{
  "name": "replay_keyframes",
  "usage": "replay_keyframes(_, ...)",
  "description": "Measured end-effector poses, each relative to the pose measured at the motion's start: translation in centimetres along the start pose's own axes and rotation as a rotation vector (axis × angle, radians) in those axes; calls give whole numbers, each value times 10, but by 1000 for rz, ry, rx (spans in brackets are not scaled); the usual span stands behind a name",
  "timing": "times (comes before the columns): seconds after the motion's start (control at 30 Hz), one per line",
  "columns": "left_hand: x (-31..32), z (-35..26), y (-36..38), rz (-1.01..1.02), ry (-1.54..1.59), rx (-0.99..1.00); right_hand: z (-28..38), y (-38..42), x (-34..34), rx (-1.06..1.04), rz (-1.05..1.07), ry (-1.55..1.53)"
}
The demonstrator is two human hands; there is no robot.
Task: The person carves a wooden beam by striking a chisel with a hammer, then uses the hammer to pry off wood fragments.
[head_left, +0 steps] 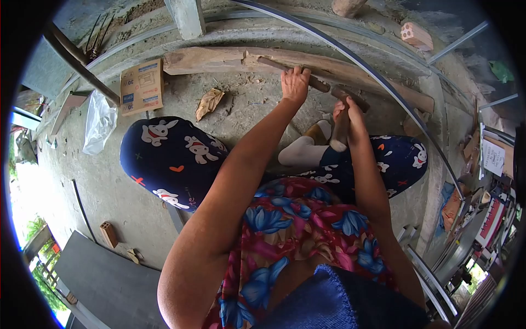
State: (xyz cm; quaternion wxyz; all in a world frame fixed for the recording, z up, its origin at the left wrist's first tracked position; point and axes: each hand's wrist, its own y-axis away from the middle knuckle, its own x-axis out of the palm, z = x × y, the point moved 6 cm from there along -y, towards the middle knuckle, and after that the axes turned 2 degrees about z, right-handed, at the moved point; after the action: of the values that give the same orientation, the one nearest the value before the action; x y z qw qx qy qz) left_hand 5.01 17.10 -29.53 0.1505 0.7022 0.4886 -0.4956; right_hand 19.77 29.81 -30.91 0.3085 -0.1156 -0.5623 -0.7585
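Note:
My left hand [295, 86] is wrapped round a long chisel [319, 84], whose blade points left along a wooden beam [205, 61]. The chisel's tip is right at a rough, cut patch in the beam's upper face. In my right hand [356, 114] is a hammer [341, 130], gripped by its short wooden handle close below the head. The hammer's dark head is right beside the butt end of the chisel, in line with it. Both hands are close to the near side of the beam.
A cardboard box [142, 88] stands at the beam's left end, near a clear plastic bag [101, 122]. A dry leaf [210, 103] lies on the concrete floor. A dark curved strip [350, 52] arches over the beam's right part. A hollow brick [416, 36] sits behind.

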Motion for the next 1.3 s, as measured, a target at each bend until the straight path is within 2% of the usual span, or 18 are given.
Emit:
replay_keyframes(0.1,-1,4,-1,-16,30,-4,-5,5,10,306,212,-202)
replay_keyframes(0.13,-2,5,0,-23,34,-7,5,0,3,227,153,-225)
replay_keyframes(0.23,-1,2,-2,-27,47,-5,30,-7,-11,-224,105,-231)
replay_keyframes(0.27,0,2,-3,-24,42,-10,30,-4,-15,-310,2,-200)
replay_keyframes(0.37,2,3,-4,-61,36,-6,-3,-12,-11,213,181,-103)
replay_keyframes(0.4,1,2,-4,-68,36,-5,-9,-3,-3,143,115,26)
replay_keyframes(0.5,2,4,-5,-28,21,-15,-3,11,8,339,155,-258)
replay_keyframes(0.53,3,6,-5,-3,16,-22,2,5,8,312,182,-354)
replay_keyframes(0.63,5,7,-5,-7,19,-24,20,-9,-4,-289,33,-34)
replay_keyframes(0.67,8,6,-3,-2,7,-18,13,-11,-6,-169,-42,-48)
replay_keyframes(0.77,11,6,-5,-4,-12,-7,-12,2,9,140,137,82)
replay_keyframes(0.8,10,7,-4,-8,-6,-12,-14,7,18,264,195,27)
replay_keyframes(0.9,5,13,-8,47,34,-9,-12,5,19,162,97,70)
replay_keyframes(1.0,-4,15,-21,111,94,14,-8,15,28,138,140,50)
replay_keyframes(1.1,-17,15,-28,111,133,31,-5,36,52,-142,84,279)
replay_keyframes(1.2,-41,15,-37,110,150,2,1,65,91,-395,122,520)
replay_keyframes(1.23,-50,16,-40,112,154,-11,1,75,103,-446,178,538)
replay_keyframes(1.3,-73,24,-46,-22,256,-5,4,93,127,-556,295,578)
